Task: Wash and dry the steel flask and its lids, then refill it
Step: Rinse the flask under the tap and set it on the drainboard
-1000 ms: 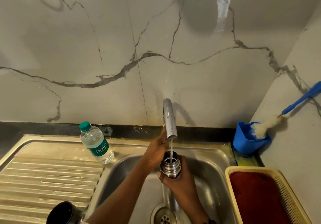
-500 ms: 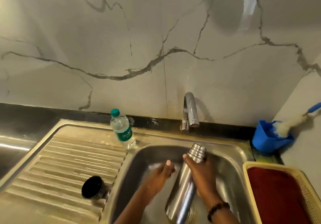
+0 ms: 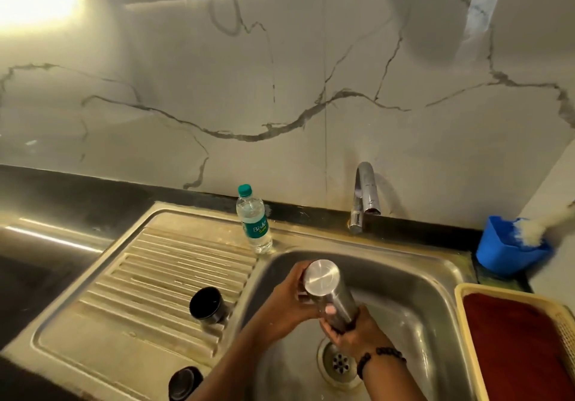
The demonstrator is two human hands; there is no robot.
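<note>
1. Head view: the cylindrical brushed-steel flask (image 3: 331, 295) is now turned upside down over the stainless-steel sink basin (image 3: 413, 279), its flat base facing the camera and its mouth pointing down toward the round drain (image 3: 337, 361). Half a second ago it leaned mouth-up; a second ago it stood under the running curved chrome tap (image 3: 367, 195), which now shows no stream.
2. The left hand (image 3: 289, 302) wraps its fingers round the flask's upper body near the base; the right hand (image 3: 351, 333) cups and closes round the lower, mouth end. Both grip firmly.
3. My reading: rinse water is being shaken or tipped out, so washing is under way, with drying and refilling still ahead.
4. Two round black lids, one (image 3: 207, 307) on the ribbed draining board (image 3: 149, 273) and another (image 3: 185, 383) at its near edge, lie untouched.
5. A clear plastic water bottle with green cap (image 3: 253, 218) stands at the basin's far-left corner.
</note>
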